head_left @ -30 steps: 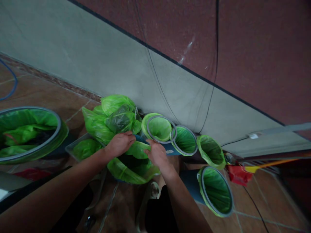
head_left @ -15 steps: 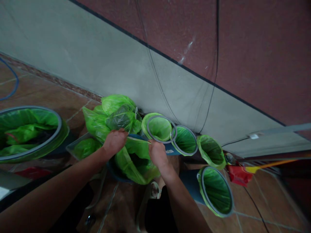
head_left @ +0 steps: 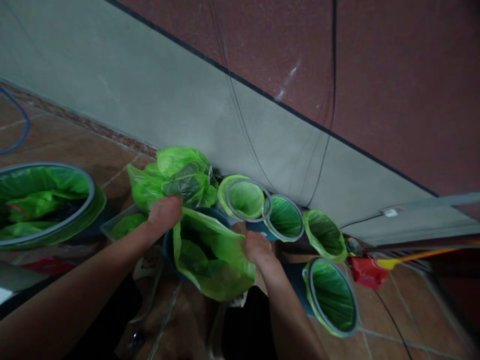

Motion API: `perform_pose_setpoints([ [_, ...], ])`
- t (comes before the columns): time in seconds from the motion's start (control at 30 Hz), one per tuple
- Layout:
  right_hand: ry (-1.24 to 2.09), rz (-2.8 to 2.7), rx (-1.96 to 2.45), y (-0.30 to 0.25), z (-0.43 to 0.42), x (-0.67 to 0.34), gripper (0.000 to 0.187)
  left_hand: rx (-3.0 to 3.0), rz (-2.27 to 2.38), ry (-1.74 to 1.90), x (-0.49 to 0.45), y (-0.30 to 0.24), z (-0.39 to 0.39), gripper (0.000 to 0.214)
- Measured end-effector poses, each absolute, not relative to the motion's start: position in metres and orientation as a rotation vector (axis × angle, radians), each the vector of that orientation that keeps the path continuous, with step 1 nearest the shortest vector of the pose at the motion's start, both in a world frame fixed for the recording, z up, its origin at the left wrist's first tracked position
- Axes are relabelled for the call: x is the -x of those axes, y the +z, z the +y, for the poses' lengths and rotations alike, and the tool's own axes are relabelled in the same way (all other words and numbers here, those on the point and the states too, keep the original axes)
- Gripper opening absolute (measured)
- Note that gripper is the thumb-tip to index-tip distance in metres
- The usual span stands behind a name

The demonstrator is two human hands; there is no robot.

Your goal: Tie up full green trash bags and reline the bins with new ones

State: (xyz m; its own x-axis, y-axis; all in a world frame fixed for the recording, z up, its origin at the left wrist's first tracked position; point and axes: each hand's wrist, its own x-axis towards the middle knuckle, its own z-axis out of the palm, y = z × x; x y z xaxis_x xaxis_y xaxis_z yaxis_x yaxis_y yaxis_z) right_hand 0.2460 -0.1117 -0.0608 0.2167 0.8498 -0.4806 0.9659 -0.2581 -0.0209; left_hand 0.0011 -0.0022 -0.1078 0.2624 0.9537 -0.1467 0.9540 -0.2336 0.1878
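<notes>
On the tiled floor [head_left: 112,165] by the wall, both hands, left [head_left: 164,212] and right [head_left: 256,247], are gripping the green bag [head_left: 213,255] stretched over the blue bin [head_left: 168,247]; pulling unevenly is likely risking tearing it.

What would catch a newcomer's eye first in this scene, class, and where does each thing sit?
First, the bright green bag at centre, stretched open between the left hand and right hand over a dark bin. Next, the row of green-lined bins along the grey wall, and the large lined bin at far left on the tiled floor.
</notes>
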Motion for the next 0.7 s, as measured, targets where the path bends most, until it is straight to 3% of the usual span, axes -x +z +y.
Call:
perform_pose_setpoints([
  [0.27,-0.436,1.991,-2.244,-0.069,-0.105,-0.225,0.065,-2.370,1.617,0.177,-0.020,-0.109,-0.018,0.026],
  [0.33,-0.416,2.058,-2.253,-0.077,-0.101,-0.223,0.057,-2.384,1.586,0.214,-0.022,-0.108,-0.020,0.025],
  [0.47,-0.412,2.006,-2.269,-0.089,-0.093,-0.227,0.024,-2.425,1.519,0.218,-0.022,-0.108,-0.021,0.025],
  [0.7,-0.256,1.988,-2.397,-0.093,-0.090,-0.227,0.025,-2.519,1.458,-0.014,-0.015,-0.107,-0.022,0.035],
])
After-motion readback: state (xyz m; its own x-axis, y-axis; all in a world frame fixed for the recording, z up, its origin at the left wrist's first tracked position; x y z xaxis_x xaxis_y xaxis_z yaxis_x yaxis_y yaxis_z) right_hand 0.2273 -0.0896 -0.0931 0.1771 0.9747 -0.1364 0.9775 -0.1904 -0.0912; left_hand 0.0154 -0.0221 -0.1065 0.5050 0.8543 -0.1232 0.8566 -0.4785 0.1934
